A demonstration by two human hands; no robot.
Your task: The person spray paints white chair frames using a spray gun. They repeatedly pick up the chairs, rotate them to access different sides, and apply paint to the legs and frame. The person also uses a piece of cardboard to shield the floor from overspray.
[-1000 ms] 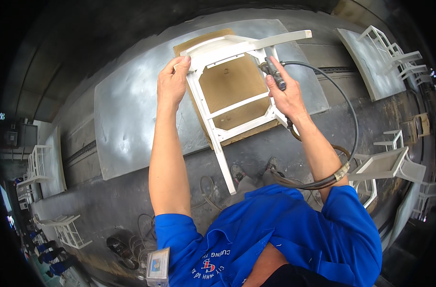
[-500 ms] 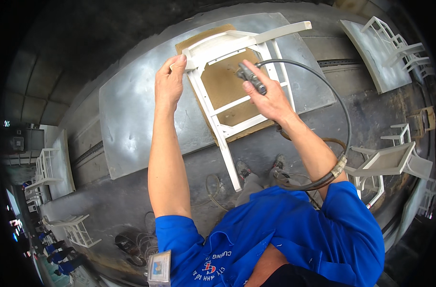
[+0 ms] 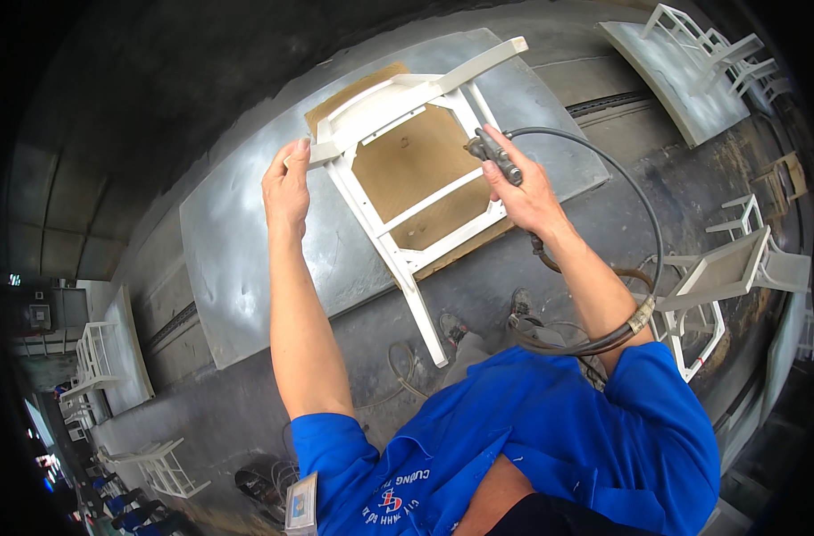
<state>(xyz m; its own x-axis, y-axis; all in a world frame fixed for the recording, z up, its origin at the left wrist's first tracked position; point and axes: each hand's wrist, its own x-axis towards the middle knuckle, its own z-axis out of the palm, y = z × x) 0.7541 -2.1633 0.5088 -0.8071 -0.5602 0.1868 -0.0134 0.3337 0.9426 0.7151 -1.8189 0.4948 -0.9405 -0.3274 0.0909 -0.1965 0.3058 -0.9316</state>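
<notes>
A white wooden chair frame (image 3: 391, 239) lies over a brown board (image 3: 407, 165), which shows through its open seat. My left hand (image 3: 286, 192) is closed on the end of a short white leg at the frame's left corner. In my right hand (image 3: 527, 192) is a dark metal spray gun (image 3: 500, 159), held above the frame's right side rail with its nozzle pointing left. A black hose (image 3: 634, 183) runs from the gun in a loop past my right forearm. Whether the right index finger presses the trigger cannot be made out.
Beneath the board is a large grey metal-topped table (image 3: 237, 259). More white chairs (image 3: 715, 277) stand to the right, and others (image 3: 710, 62) on a table at the far right. At left, white frames (image 3: 94, 357) stand by another panel. Hose coils (image 3: 407, 371) lie on the floor near my shoes.
The spray gun has moved right across the frame, from over the seat opening to the right rail. The whole scene has shifted and turned slightly. My left hand keeps its hold.
</notes>
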